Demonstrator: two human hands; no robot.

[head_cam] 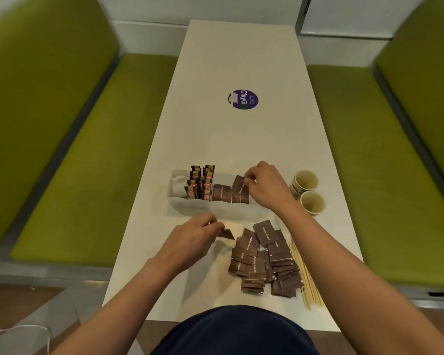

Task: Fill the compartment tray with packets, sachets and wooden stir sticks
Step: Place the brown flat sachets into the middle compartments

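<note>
Wooden stir sticks [308, 275] point away from the viewer beside loose brown sachets [264, 260]. Beyond, the compartment tray [210, 208] runs crosswise; the right hand [265, 187] pinches a tilted sachet [238, 185] at its right compartment, the left hand [190, 242] a second sachet [227, 234].

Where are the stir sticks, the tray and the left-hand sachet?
stir sticks [308, 288]: head view, mid-bundle.
tray [215, 207]: head view, near wall.
left-hand sachet [228, 234]: head view, exposed corner.
</note>
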